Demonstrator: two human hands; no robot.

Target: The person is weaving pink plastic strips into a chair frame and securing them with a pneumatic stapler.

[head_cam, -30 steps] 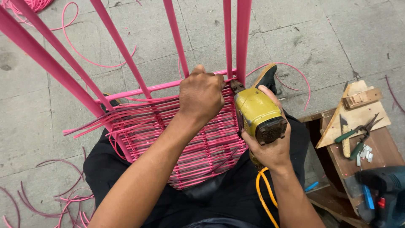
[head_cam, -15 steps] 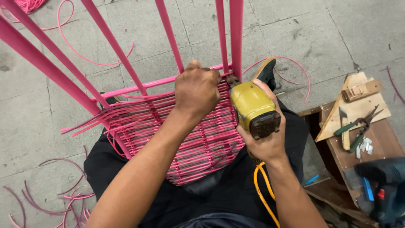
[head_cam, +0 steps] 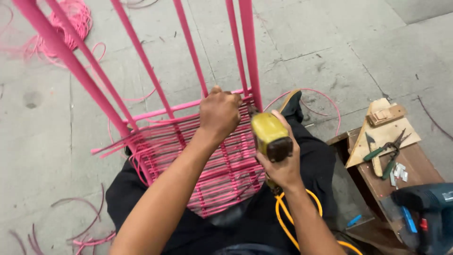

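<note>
Left hand (head_cam: 219,113) forward, forearm extended, fingers curled in a closed grip. Right hand (head_cam: 282,165) lower, wrist bent, fingers wrapped tight (knuckles toward camera).

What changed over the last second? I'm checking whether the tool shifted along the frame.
Little visibly changed. The right hand keeps the yellow stapler-like power tool at the pink metal frame; the left hand still grips the woven pink cords. The view shifted slightly.
</note>
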